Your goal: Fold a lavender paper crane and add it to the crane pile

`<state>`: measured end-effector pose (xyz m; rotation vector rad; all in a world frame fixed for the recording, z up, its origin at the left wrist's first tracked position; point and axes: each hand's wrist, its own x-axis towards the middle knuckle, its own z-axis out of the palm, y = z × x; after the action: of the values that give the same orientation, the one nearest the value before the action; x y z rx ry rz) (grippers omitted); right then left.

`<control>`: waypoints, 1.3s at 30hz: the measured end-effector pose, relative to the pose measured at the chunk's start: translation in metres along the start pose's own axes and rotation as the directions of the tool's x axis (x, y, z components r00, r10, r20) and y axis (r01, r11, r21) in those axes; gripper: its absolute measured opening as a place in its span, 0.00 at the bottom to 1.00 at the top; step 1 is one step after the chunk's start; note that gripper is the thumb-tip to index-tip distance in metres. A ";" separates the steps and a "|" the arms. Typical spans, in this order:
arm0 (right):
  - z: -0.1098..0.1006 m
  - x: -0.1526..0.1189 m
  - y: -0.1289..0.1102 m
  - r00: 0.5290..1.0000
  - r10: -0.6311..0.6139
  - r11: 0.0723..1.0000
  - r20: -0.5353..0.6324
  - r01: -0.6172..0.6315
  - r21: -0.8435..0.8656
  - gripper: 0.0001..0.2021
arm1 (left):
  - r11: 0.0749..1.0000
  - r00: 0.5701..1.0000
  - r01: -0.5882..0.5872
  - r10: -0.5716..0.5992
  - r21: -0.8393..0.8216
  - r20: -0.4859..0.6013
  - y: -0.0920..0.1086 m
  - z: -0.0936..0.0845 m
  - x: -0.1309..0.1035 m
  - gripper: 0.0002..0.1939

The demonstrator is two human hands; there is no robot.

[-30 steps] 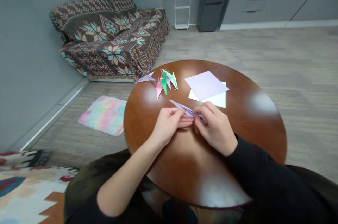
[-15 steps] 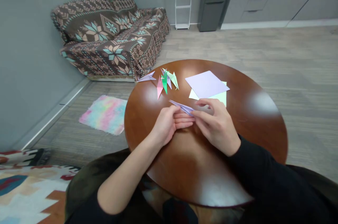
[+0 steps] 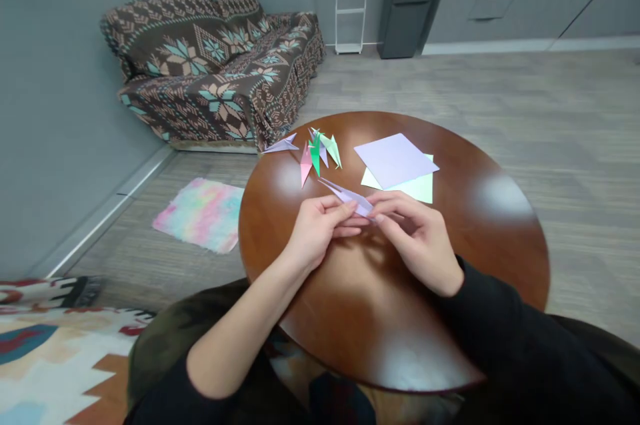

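Note:
A folded piece of lilac origami paper [image 3: 354,199] is held above the round table, its narrow points aimed up and to the left. My left hand [image 3: 320,223] pinches it, thumb on top and fingers underneath. At its right end, my right hand [image 3: 415,231] grips the paper between thumb and fingertips. Beyond my left hand lie several folded paper cranes: a pink one [image 3: 305,165], a dark green one [image 3: 315,153], a pale green one [image 3: 332,149] and lilac ones [image 3: 283,144].
Past my right hand a square lilac sheet [image 3: 395,159] overlaps pale green paper [image 3: 417,189]. Everything rests on a round brown wooden table [image 3: 380,345]. A covered sofa [image 3: 215,78] stands at the back left, with a pastel mat [image 3: 200,215] on the floor.
My left thumb has come down onto the folded lilac paper, and its left points have spread slightly apart. My right fingers have closed in on its right end.

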<state>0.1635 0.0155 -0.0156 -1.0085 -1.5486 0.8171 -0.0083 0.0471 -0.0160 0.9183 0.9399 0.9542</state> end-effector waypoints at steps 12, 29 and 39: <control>0.003 0.002 0.013 0.952 0.297 0.915 0.070 -0.305 0.265 0.14 | 0.693 0.912 -0.403 0.357 0.598 0.201 -0.001 0.006 -0.008 0.11; 0.006 0.001 0.007 0.927 0.376 0.874 -0.006 -0.352 0.334 0.11 | 0.857 0.922 -0.384 0.373 0.344 0.100 -0.006 0.008 -0.004 0.05; 0.006 0.006 0.006 0.888 0.457 0.793 -0.055 -0.378 0.477 0.20 | 0.911 0.939 -0.315 0.340 0.268 -0.051 -0.006 0.010 -0.004 0.14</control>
<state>0.1585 0.0238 -0.0197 -1.0461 -0.9219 1.3017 0.0014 0.0390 -0.0174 1.2883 1.0266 1.1887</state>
